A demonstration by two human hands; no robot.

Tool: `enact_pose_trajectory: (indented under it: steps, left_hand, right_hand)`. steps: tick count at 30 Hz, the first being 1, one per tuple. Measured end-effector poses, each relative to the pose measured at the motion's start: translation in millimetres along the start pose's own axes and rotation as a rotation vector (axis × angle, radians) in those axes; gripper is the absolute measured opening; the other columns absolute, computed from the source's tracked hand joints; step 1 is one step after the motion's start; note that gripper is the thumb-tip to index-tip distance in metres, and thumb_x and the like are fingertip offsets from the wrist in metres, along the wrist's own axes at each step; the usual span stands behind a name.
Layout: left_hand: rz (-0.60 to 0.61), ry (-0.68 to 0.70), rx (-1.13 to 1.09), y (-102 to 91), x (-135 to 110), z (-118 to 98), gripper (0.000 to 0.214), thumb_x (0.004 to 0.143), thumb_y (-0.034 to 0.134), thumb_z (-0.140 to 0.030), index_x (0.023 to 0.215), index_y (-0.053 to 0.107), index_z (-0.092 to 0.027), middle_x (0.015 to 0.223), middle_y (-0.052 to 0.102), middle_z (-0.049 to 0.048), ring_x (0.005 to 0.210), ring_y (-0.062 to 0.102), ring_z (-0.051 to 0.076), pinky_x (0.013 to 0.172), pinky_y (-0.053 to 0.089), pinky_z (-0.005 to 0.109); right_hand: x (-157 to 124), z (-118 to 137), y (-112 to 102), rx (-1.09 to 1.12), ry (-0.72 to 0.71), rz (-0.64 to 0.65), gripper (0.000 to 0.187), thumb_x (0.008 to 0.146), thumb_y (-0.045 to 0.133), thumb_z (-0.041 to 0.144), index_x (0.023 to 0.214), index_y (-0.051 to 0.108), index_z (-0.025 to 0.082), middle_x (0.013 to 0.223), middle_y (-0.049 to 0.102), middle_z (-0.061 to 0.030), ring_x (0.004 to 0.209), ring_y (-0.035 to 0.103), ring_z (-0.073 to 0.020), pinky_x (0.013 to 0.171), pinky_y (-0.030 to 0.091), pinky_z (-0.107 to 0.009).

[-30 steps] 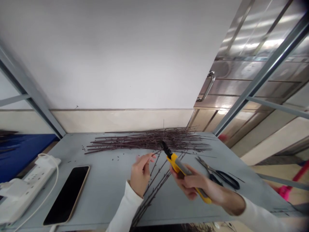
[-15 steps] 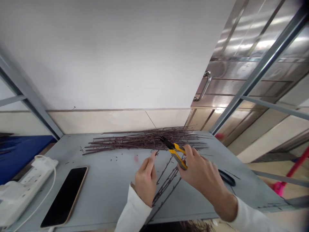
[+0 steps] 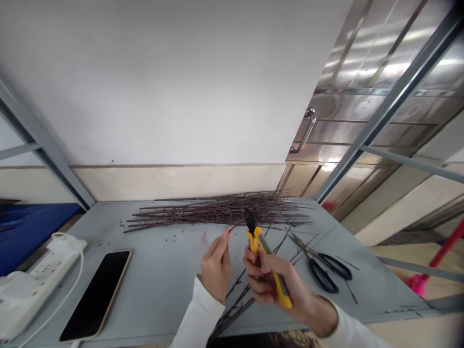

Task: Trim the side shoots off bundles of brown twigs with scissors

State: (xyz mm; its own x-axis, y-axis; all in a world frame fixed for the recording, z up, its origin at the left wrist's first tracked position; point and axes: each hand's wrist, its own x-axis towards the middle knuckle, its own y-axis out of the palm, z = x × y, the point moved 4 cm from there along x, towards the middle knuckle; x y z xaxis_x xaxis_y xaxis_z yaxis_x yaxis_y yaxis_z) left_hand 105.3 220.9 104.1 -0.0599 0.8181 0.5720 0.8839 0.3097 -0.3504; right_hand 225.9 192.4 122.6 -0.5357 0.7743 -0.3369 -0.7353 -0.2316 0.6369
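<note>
My left hand (image 3: 216, 266) is closed, pinching a thin dark twig (image 3: 235, 226) between thumb and fingertips. Wrapped round yellow-and-grey handled pliers (image 3: 258, 241) is my right hand (image 3: 281, 280). Their dark jaws point up and away, close to the twig's far end; whether they touch it I cannot tell. Behind both hands a bundle of dark twigs (image 3: 195, 212) lies across the back of the grey table. More twigs (image 3: 239, 304) run diagonally beneath my right hand toward the front edge.
Scissors (image 3: 322, 263) with dark handles lie right of my right hand. A phone (image 3: 97, 292) and a white power strip (image 3: 43, 278) with a cable are on the left. Grey metal posts (image 3: 391, 101) rise at the table's sides, before a white wall (image 3: 174, 87). Small cut bits dot the surface.
My right hand has turned, so the pliers stand more upright with their handles closer together. The scissors show fully now. My left hand has shifted slightly left.
</note>
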Motion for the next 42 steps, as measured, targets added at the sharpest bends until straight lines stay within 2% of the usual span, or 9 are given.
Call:
enact_pose_trajectory:
  steps: [4,7,11,16,22,27,32,37,42]
  left_hand:
    - [-0.004,0.013,-0.064,1.4,-3,1,0.032,0.09,0.04,-0.019,0.115,0.06,-0.02,0.093,0.072,0.0064,0.083,0.067,0.015,0.079,0.052,0.028]
    - [0.044,-0.038,-0.103,-2.2,0,-1,0.028,0.09,0.041,-0.022,0.108,0.062,-0.018,0.085,0.071,0.0049,0.075,0.065,0.014,0.077,0.049,0.025]
    - [0.168,-0.177,-0.158,-7.4,5,-5,0.027,0.092,0.038,-0.032,0.098,0.061,-0.017,0.068,0.061,-0.0004,0.05,0.05,0.01,0.053,0.042,0.021]
    - [0.291,-0.189,-0.276,-8.0,10,-11,0.031,0.092,0.034,-0.037,0.083,0.056,-0.018,0.057,0.041,-0.0046,0.054,0.042,0.012,0.057,0.036,0.023]
    - [0.383,-0.296,-0.4,-5.5,15,-2,0.035,0.09,0.035,-0.046,0.078,0.052,-0.018,0.056,0.033,-0.0063,0.052,0.031,0.011,0.05,0.026,0.023]
    - [0.492,-0.38,-0.504,-3.9,17,0,0.036,0.086,0.041,-0.051,0.073,0.049,-0.018,0.053,0.029,-0.0076,0.047,0.023,0.009,0.044,0.019,0.022]
    - [0.565,-0.493,-0.622,-4.1,18,1,0.036,0.081,0.049,-0.054,0.076,0.05,-0.018,0.051,0.026,-0.0097,0.043,0.016,0.006,0.039,0.013,0.02]
    - [0.581,-0.495,-0.586,0.7,15,0,0.035,0.081,0.048,-0.052,0.077,0.052,-0.018,0.049,0.03,-0.0097,0.041,0.02,0.006,0.038,0.014,0.019]
    - [0.432,-0.537,-0.578,12.6,9,-2,0.035,0.082,0.045,-0.052,0.08,0.051,-0.018,0.048,0.04,-0.0092,0.036,0.019,0.005,0.037,0.015,0.02]
  right_hand:
    - [-1,4,12,0.166,0.007,0.191,0.024,0.055,0.05,0.021,0.073,0.034,0.023,0.056,0.027,0.0098,0.04,0.018,-0.0034,0.037,0.015,-0.017]
    - [-2,9,7,0.096,-0.004,0.249,0.021,0.059,0.051,0.023,0.075,0.037,0.022,0.057,0.028,0.0096,0.04,0.02,-0.0034,0.036,0.016,-0.017]
    - [-7,17,-11,-0.259,-0.072,0.205,0.023,0.066,0.057,0.028,0.081,0.041,0.023,0.062,0.033,0.0091,0.043,0.029,-0.0041,0.041,0.026,-0.019]
    - [-18,44,-22,-0.852,-0.201,-0.002,0.019,0.073,0.057,0.029,0.086,0.046,0.022,0.066,0.04,0.0056,0.049,0.035,-0.0062,0.048,0.032,-0.022]
    - [-21,68,-33,-1.375,-0.361,-0.125,0.028,0.073,0.05,0.025,0.1,0.053,0.023,0.075,0.055,-0.0006,0.065,0.052,-0.0153,0.057,0.043,-0.025]
    - [-21,83,-37,-1.768,-0.453,-0.233,0.038,0.068,0.051,0.024,0.105,0.053,0.019,0.071,0.059,-0.0026,0.062,0.055,-0.0188,0.055,0.041,-0.027]
    - [-21,88,-30,-1.961,-0.561,-0.19,0.023,0.071,0.05,0.026,0.093,0.047,0.019,0.061,0.056,0.0009,0.053,0.053,-0.0155,0.052,0.036,-0.024]
    - [-13,80,-47,-2.039,-0.751,-0.541,0.027,0.07,0.051,0.027,0.095,0.043,0.02,0.08,0.066,-0.0049,0.061,0.061,-0.0178,0.05,0.034,-0.023]
    - [-4,61,-42,-2.072,-0.83,-0.986,0.018,0.07,0.05,0.022,0.087,0.044,0.021,0.079,0.066,-0.0034,0.052,0.058,-0.0151,0.043,0.02,-0.022]
